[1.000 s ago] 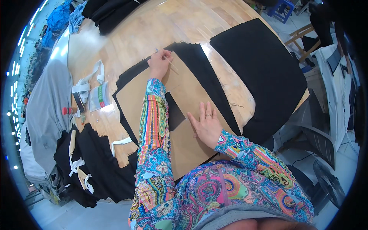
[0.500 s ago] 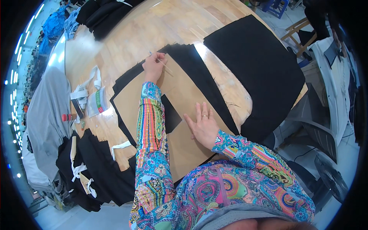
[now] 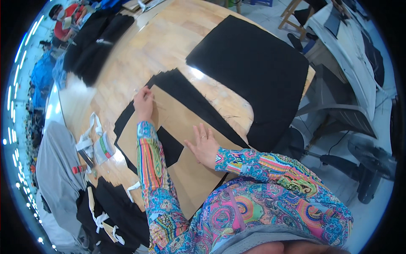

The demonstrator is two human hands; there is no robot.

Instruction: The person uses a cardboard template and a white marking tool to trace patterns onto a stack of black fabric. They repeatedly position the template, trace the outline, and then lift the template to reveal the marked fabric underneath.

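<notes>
A brown card pattern piece (image 3: 190,182) lies flat over black fabric (image 3: 198,99), whose frayed edges stick out along its far and left sides. Through an angular cut-out in the card, more black cloth shows. My left hand (image 3: 144,103) is at the card's far corner, fingers pinched together. A small pale tip shows at those fingers, too small to name. Palm down, my right hand (image 3: 204,146) rests on the card right of the cut-out, fingers stretched out and holding nothing.
Another black fabric panel (image 3: 253,67) lies at right on the wooden table (image 3: 160,38). At left are white strips (image 3: 86,142), a plastic bag (image 3: 102,149) and crumpled black cloth (image 3: 122,211). A black bundle (image 3: 95,46) sits far left. A chair (image 3: 338,112) and fan (image 3: 372,156) stand right.
The whole view has shifted, and a person in red now shows at the far left. My left forearm covers less of the cut-out. Both hands keep nearly the same places on the card.
</notes>
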